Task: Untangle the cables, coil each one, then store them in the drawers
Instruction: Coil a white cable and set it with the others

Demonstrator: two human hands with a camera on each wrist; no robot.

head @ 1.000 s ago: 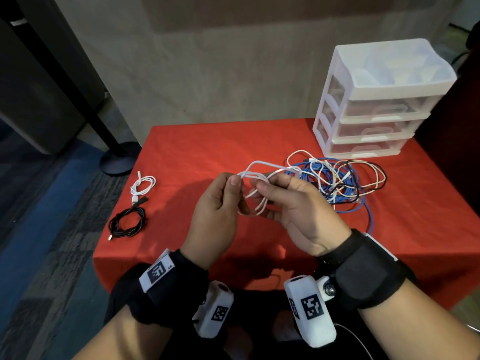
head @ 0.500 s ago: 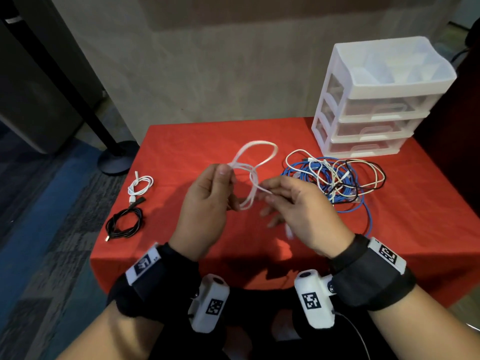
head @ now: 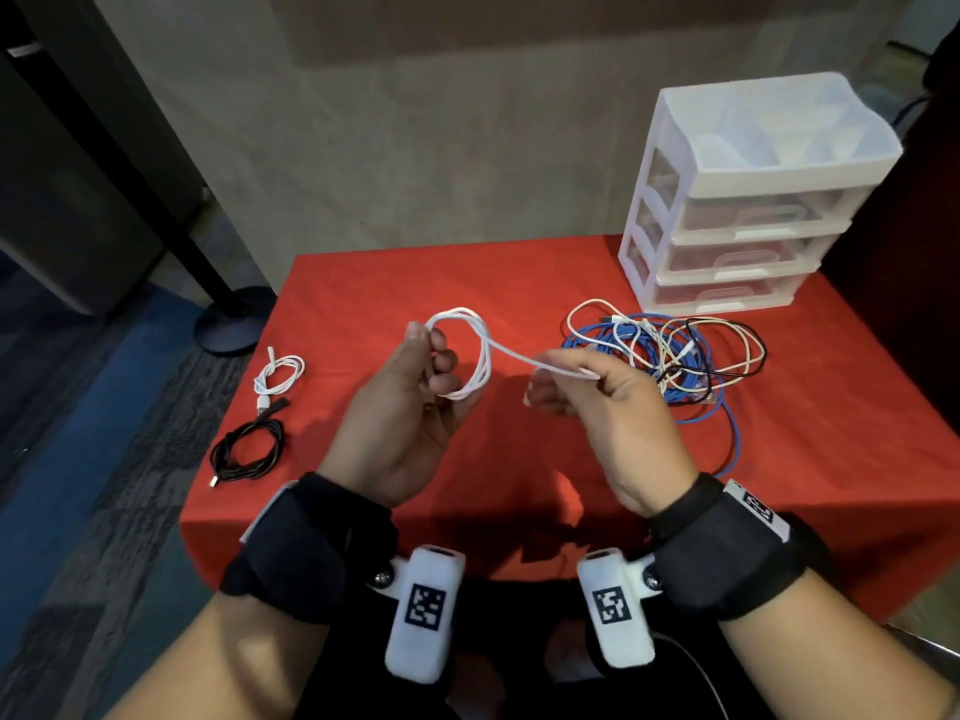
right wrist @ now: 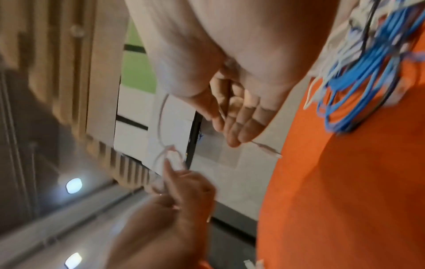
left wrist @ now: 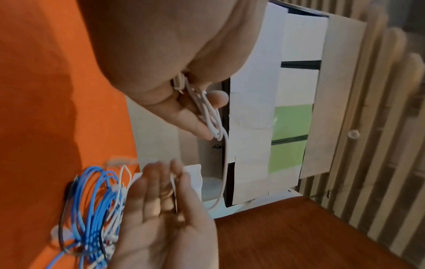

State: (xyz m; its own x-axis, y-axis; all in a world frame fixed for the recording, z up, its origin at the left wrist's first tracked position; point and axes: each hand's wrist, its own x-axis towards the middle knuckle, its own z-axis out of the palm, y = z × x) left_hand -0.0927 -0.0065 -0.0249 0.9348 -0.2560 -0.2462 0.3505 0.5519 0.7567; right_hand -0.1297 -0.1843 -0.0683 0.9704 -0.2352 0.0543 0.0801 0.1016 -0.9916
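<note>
Above the red table (head: 519, 272) my left hand (head: 415, 392) pinches a small coil of white cable (head: 470, 356) between thumb and fingers. One strand runs from the coil to my right hand (head: 582, 387), which pinches the cable's free end near its plug. In the left wrist view the white cable (left wrist: 210, 116) loops round my left fingers. The right wrist view shows the plug (right wrist: 268, 150) sticking out past my right fingertips. A tangle of blue, white, cream and black cables (head: 670, 356) lies just right of my right hand.
A white three-drawer unit (head: 748, 200) stands at the table's back right, drawers closed. A coiled white cable (head: 278, 376) and a coiled black cable (head: 247, 452) lie near the left edge. A black pole's base (head: 234, 319) stands on the floor to the left.
The hands have drawn apart: my right hand moved right pulling the cable's end out taut, and the loops in my left hand have tightened into a rounder coil.
</note>
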